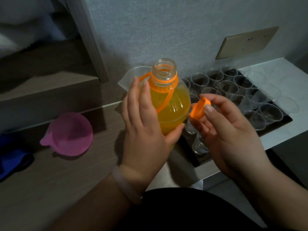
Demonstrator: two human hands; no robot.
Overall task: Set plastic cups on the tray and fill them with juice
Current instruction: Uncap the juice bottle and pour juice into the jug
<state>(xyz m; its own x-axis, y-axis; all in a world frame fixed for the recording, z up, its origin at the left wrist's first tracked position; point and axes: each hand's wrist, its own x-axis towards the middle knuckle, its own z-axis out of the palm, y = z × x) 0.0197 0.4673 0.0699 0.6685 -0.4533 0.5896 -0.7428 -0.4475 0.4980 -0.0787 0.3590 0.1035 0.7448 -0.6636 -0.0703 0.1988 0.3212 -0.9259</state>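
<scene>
A clear bottle of orange juice point(168, 104) stands upright with its mouth uncovered and an orange carry strap round the neck. My left hand point(145, 120) holds its body from the left, thumb under the front. My right hand point(230, 130) pinches the orange cap point(199, 108) just right of the bottle. Behind and to the right, several empty clear plastic cups point(228, 88) stand in rows on a dark tray point(287, 118); the tray's near left part is hidden behind my hands.
A pink plastic bowl point(70, 134) sits on the wooden surface at left. A clear jug point(133, 75) stands behind the bottle. A blue cloth point(11, 157) lies at the far left. A wall socket plate point(246, 42) is above the white counter point(283, 64).
</scene>
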